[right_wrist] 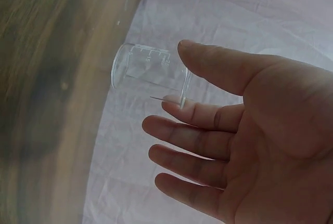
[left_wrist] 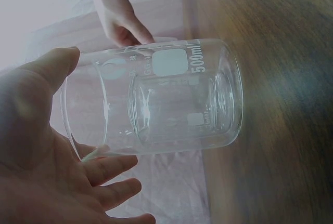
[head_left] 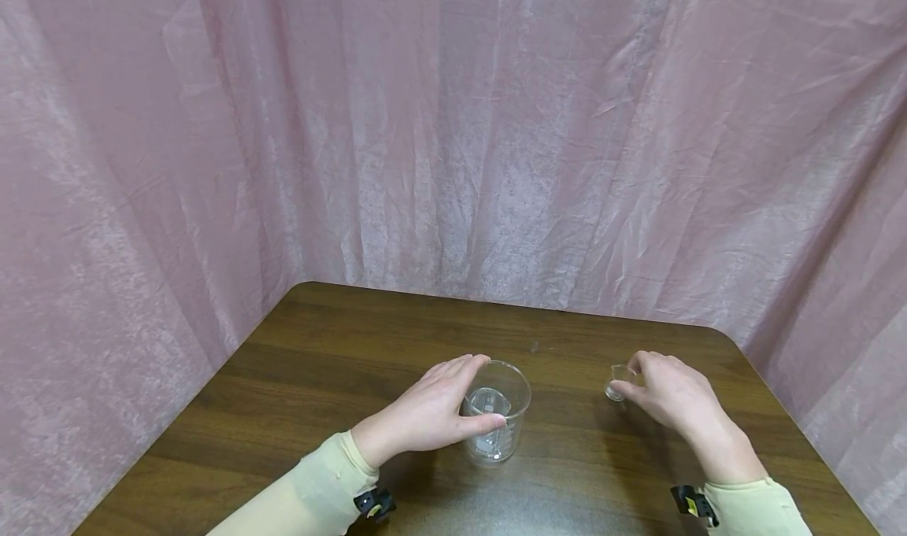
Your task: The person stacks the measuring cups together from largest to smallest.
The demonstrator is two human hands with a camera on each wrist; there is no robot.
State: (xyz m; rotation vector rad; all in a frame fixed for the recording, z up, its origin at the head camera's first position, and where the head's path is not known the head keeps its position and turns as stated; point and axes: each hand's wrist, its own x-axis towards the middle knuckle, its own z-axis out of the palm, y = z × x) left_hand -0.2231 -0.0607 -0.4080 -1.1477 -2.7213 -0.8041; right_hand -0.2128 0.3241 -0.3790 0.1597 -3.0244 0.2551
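Observation:
A large clear glass beaker (head_left: pixel 523 404) marked 500ml stands upright on the wooden table, with a smaller glass beaker (left_wrist: pixel 174 109) inside it. My left hand (head_left: pixel 438 414) holds the large beaker by its rim, thumb on one side and forefinger on the other; the remaining fingers are spread. Off to the right, my right hand (head_left: pixel 669 390) pinches the rim of a tiny graduated beaker (right_wrist: pixel 151 70) between thumb and forefinger. Its other fingers extend beside the glass. Whether the tiny beaker's base touches the table I cannot tell.
The brown wooden table (head_left: pixel 340 347) has rounded far corners. Pink curtains (head_left: pixel 453 142) hang behind it and along both sides. A small clear mark or piece (head_left: pixel 534 347) shows on the tabletop beyond the large beaker.

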